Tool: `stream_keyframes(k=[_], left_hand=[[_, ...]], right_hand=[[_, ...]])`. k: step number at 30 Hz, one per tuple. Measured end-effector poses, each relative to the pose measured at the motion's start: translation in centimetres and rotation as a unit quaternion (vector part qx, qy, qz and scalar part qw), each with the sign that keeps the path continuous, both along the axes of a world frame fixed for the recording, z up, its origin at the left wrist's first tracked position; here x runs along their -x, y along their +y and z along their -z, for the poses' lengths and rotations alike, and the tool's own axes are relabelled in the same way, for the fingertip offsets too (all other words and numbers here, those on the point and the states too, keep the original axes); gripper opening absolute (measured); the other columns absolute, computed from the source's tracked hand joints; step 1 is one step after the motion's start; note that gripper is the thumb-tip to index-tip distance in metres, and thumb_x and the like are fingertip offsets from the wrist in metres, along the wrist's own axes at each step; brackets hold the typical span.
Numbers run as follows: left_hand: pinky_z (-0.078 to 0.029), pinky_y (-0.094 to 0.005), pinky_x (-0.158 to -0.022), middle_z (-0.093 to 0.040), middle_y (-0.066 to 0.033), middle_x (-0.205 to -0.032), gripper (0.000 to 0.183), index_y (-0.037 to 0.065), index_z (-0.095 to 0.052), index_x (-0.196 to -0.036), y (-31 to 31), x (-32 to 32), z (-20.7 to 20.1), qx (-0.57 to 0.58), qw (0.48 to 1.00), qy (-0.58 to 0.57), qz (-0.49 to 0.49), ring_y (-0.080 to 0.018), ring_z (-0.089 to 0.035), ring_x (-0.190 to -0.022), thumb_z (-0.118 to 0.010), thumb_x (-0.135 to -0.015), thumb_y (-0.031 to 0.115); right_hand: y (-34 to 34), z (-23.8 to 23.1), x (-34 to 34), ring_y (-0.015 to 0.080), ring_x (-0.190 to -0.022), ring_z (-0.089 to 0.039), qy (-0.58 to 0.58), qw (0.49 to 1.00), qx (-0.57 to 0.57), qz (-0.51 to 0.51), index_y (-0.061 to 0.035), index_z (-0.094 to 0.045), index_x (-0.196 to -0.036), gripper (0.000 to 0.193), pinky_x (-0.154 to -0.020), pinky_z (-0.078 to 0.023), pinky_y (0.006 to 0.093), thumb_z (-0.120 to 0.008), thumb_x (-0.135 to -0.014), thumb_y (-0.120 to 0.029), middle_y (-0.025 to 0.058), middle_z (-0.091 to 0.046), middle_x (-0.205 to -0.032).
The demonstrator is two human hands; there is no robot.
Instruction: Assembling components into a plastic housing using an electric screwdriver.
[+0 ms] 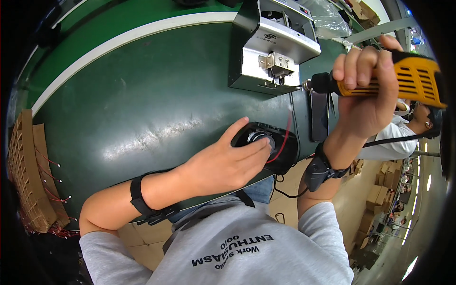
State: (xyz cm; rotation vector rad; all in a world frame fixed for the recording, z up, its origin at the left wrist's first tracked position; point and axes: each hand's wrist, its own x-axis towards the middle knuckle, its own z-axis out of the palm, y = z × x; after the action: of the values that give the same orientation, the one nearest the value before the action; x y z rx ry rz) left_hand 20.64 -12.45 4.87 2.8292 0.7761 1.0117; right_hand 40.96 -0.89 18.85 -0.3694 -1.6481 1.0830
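Observation:
My right hand (368,95) is wrapped round a yellow and black electric screwdriver (415,78), held up at the right with its bit pointing left. The bit's tip meets the front lower edge of a silver and black screw feeder (285,39), though I cannot make out a screw on it. Near the table's front edge, my left hand (230,164) grips a black speaker housing (287,154), thumb along its far left side and fingers over the round silver speaker (257,136). A thin red wire (286,135) rises from the housing. The fingers hide part of the speaker.
A dark phone (319,116) lies on the green table (156,90), right of the housing. At the far left stands a cardboard box (31,175) with several red wires. Clear plastic bags (330,21) sit behind the feeder. Another person (396,137) is at the right.

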Motion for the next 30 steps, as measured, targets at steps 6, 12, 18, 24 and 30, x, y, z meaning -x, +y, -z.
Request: stream_keyframes(k=[6, 12, 18, 24, 30], left_hand=[[-0.05, -0.0622, -0.105, -0.067, -0.0051, -0.119, 0.019, 0.004, -0.074, -0.105, 0.0, -0.8, -0.2, -0.016, 1.0, 0.016, -0.014, -0.0156, -0.06, -0.125, -0.068, -0.09, 0.013], [-0.054, -0.0592, -0.1, -0.066, -0.0057, -0.12, 0.021, 0.004, -0.074, -0.107, -0.2, -1.0, 0.0, -0.019, 0.999, 0.019, -0.038, -0.0168, -0.057, -0.127, -0.066, -0.091, 0.014], [-0.055, -0.0588, -0.098, -0.065, -0.0058, -0.121, 0.021, 0.004, -0.075, -0.108, -0.3, -1.2, 0.2, -0.021, 0.999, 0.022, -0.04, -0.0178, -0.055, -0.13, -0.065, -0.092, 0.015], [-0.057, -0.0594, -0.096, -0.065, -0.0075, -0.124, 0.021, 0.003, -0.074, -0.109, -0.3, -1.2, 0.7, -0.015, 0.999, 0.006, -0.038, -0.0197, -0.054, -0.131, -0.064, -0.093, 0.014], [-0.056, -0.0596, -0.097, -0.064, -0.0074, -0.124, 0.023, 0.003, -0.072, -0.111, -0.5, -1.3, 0.5, -0.009, 0.998, 0.026, -0.051, -0.0194, -0.053, -0.131, -0.063, -0.095, 0.017]], right_hand=[[1.4, -0.1, 1.3, 0.0143, -0.057, -0.046, 0.035, 0.994, -0.033, 0.098, -0.004, -0.054, -0.112, 0.014, -0.059, -0.045, 0.0346, -0.053, -0.105, -0.016, 0.0016, -0.046, -0.068], [2.0, 1.0, 2.0, 0.0128, -0.053, -0.043, 0.035, 0.99, -0.013, 0.136, -0.005, -0.054, -0.106, 0.011, -0.054, -0.043, 0.0317, -0.056, -0.104, -0.016, 0.0011, -0.043, -0.065], [1.0, 0.6, 1.1, 0.0107, -0.054, -0.04, 0.005, 0.995, 0.036, 0.098, -0.0012, -0.056, -0.117, 0.022, -0.053, -0.039, 0.0297, -0.051, -0.106, -0.02, -0.0008, -0.041, -0.066], [-2.7, -0.3, 0.7, 0.0076, -0.058, -0.043, 0.06, 0.993, 0.023, -0.094, -0.0001, -0.052, -0.136, 0.04, -0.057, -0.041, 0.0252, -0.043, -0.11, -0.029, -0.0023, -0.047, -0.072], [-4.8, 0.1, 0.8, 0.0051, -0.054, -0.051, -0.021, 0.995, -0.016, -0.094, -0.002, -0.052, -0.13, 0.038, -0.051, -0.046, 0.0209, -0.054, -0.105, -0.031, -0.0024, -0.053, -0.071]])
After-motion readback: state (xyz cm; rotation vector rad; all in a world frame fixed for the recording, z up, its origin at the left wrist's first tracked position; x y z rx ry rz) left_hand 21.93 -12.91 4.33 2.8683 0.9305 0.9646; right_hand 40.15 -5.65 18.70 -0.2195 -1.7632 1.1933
